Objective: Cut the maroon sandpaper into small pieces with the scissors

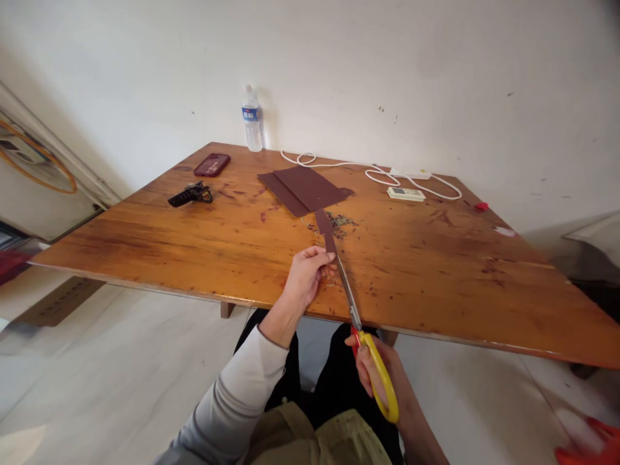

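My left hand (311, 270) pinches the near end of a narrow maroon strip (324, 223), which looks like sandpaper or card and has a stepped edge. Yellow-and-red-handled scissors (382, 381) are gripped in my right hand (375, 365), their loops around my fingers. The long blades point away from me, and their tips reach the strip right beside my left fingertips. How far apart the blades are is hard to make out. Small dark clippings (343, 221) lie scattered on the wood by the strip's far end. Behind them rest flat maroon sheets (310, 188), partly overlapping.
The wooden table (436, 278) stands against a white wall. On it are a water bottle (252, 123), a phone (212, 165), a black object with a cord (190, 194), a white cable (339, 164), a pale remote-like device (405, 194) and a red scrap (481, 206).
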Motion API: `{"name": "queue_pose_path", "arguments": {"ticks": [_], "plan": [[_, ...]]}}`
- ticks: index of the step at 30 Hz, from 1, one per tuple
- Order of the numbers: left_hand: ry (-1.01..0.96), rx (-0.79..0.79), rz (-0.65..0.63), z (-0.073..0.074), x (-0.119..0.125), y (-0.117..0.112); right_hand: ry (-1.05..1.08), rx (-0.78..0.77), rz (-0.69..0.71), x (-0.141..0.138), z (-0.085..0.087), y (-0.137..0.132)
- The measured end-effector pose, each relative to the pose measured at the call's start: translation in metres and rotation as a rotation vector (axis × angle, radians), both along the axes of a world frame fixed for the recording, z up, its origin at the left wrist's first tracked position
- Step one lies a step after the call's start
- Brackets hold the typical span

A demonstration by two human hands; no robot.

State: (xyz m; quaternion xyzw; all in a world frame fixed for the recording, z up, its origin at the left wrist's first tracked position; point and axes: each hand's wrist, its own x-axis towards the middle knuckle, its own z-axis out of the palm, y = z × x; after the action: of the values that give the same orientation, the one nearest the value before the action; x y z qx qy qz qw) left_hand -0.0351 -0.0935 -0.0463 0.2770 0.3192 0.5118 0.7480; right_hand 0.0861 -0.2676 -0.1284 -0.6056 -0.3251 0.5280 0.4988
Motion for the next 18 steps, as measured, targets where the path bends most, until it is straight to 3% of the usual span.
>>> {"name": "queue_pose_path", "arguments": {"ticks": [10, 18], "plan": [[0.008, 0.003, 0.007, -0.001, 0.0, 0.0, -0.029, -0.049, -0.016, -0.01, 0.008, -0.001], [-0.002, -0.006, -0.001, 0.0, -0.001, 0.0, -0.064, 0.044, 0.073, 0.002, 0.002, -0.003]]}}
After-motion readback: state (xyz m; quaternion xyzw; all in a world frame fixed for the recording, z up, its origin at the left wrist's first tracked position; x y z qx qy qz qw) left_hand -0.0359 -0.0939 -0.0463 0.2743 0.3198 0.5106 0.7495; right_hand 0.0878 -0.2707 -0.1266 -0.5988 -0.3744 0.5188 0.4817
